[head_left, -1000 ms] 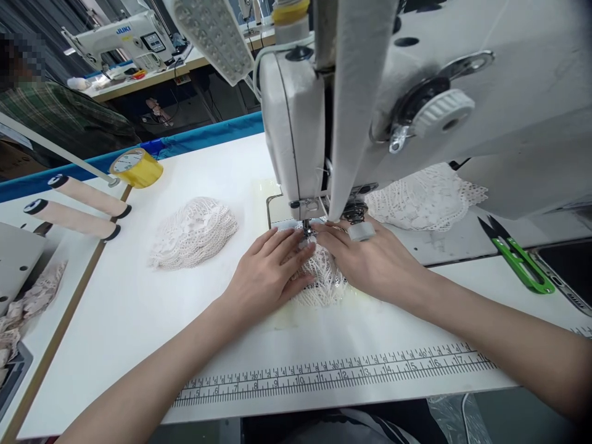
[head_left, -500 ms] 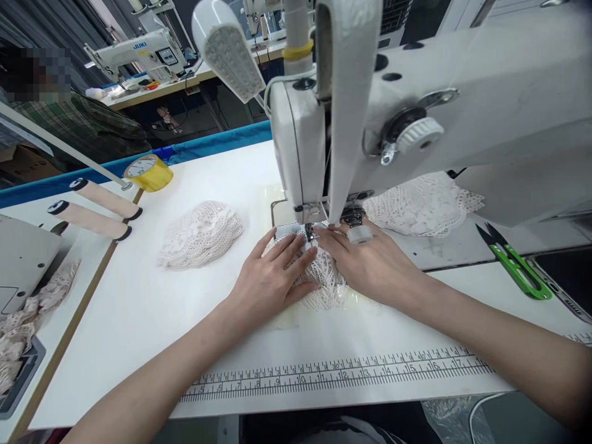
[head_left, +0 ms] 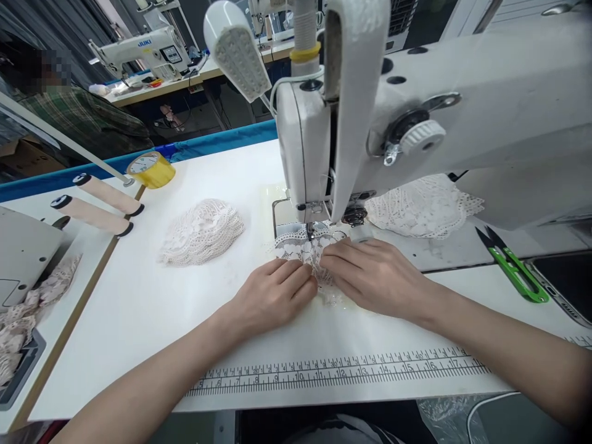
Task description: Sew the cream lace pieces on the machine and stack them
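A piece of white lace (head_left: 300, 245) lies under the presser foot (head_left: 309, 231) of the white sewing machine (head_left: 303, 148). At its near left edge my left hand (head_left: 280, 290) is closed, fingers curled down on the lace. My right hand (head_left: 374, 271) pinches the lace from the right, just in front of the needle area. The fingertips of both hands are partly hidden, and a little lace shows between them. Left of the machine sits a pile of lace (head_left: 203, 231), apart from both hands. More lace (head_left: 425, 206) lies behind my right hand, under the machine arm.
Green thread snips (head_left: 515, 268) and a phone (head_left: 564, 277) lie at the right. A yellow tape roll (head_left: 152, 170) and thread cones (head_left: 92, 216) stand at the left. A ruler strip (head_left: 342, 373) runs along the front edge. A person (head_left: 83, 117) sits at the back left.
My left hand has drawn back toward me and its spread fingers have curled closed. My right hand has shifted slightly nearer, fingers gathered. More lace now shows around the presser foot.
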`<state>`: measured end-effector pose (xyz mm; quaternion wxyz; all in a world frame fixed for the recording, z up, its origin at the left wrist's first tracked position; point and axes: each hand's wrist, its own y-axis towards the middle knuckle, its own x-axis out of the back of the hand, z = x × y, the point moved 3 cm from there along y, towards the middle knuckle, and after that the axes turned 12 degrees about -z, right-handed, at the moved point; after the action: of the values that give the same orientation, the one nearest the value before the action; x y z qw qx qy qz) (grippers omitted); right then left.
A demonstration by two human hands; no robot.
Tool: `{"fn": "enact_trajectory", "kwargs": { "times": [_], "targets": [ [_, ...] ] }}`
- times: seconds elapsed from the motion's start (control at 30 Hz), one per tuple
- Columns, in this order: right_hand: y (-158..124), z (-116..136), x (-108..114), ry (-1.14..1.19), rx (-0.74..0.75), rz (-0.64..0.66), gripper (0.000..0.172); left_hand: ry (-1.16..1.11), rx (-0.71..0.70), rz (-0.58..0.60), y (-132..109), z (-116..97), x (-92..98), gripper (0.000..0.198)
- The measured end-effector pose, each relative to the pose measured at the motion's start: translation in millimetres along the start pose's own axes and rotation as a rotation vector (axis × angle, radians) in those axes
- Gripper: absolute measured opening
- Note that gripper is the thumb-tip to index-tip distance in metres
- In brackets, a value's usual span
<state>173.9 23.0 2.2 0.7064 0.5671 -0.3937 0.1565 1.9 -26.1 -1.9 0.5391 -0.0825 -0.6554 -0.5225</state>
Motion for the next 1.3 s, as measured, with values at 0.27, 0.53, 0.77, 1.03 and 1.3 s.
{"fn": "enact_trajectory", "kwargs": {
  "times": [0.27,0.53,0.77,1.03,1.3],
  "targets": [
    [-2,-1,-1,0.001,0.016,0.024,0.023,-0.086,0.233,-0.026,-4,4,-3.6,0.019],
    [7,-12,3,-0.105,-0.095,-0.041,0.040,-0.189,0.558,0.126,3,23,-9.8,0.043],
    [20,-21,-4,-0.173,-0.419,0.090,0.037,-0.271,0.811,0.216,28,44,-9.1,0.025],
    [27,-18,-1,-0.171,-0.453,0.042,0.033,-0.153,0.862,0.093,29,43,-19.9,0.022],
    [27,-18,3,-0.120,-0.503,0.013,0.033,-0.165,0.854,0.091,30,42,-15.9,0.016]
  ]
}}
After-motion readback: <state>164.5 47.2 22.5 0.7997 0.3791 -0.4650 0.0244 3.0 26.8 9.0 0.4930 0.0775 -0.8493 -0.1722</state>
